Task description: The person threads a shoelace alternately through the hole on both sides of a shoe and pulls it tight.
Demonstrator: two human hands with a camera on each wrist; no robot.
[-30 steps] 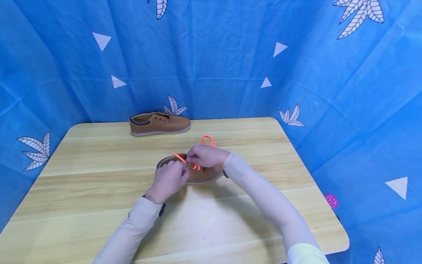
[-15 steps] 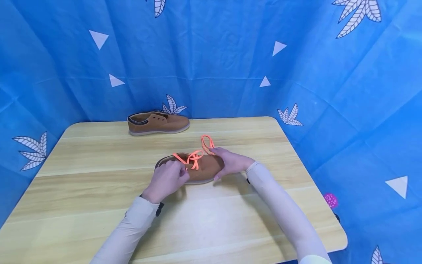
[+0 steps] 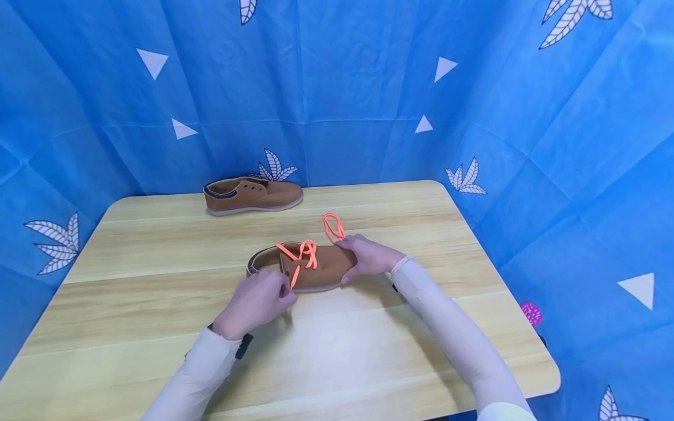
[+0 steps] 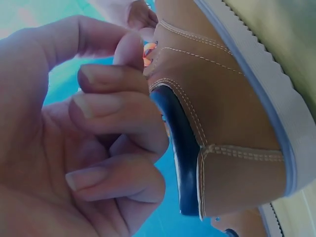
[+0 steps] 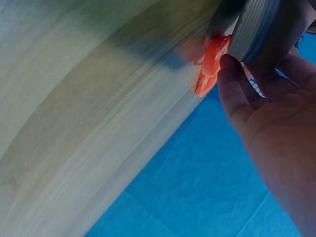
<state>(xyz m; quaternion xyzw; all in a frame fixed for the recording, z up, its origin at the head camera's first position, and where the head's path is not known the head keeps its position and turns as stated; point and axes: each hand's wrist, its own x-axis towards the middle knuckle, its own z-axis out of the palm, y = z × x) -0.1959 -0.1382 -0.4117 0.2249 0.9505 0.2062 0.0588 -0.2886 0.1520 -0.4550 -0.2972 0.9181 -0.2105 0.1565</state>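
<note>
A brown shoe (image 3: 326,266) lies in the middle of the table, toe to the right, with an orange shoelace (image 3: 309,251) through its eyelets. At its near side my left hand (image 3: 257,303) pinches one strand of the lace between thumb and index finger; the strand runs taut from an eyelet. The left wrist view shows the other fingers curled beside the shoe's heel (image 4: 242,177). My right hand (image 3: 371,255) grips the toe, thumb on the near side. Past the toe, a loose bundle of the lace (image 5: 210,69) lies on the table.
A second brown shoe (image 3: 263,197), with no lace seen in its eyelets, stands at the table's back edge. The wooden table (image 3: 131,280) is bordered by a blue patterned curtain (image 3: 358,82) behind and at the sides.
My right hand has left the lace near the eyelets and taken hold of the toe. My left hand has drawn its lace strand toward me, and the lace loop on top has become smaller.
</note>
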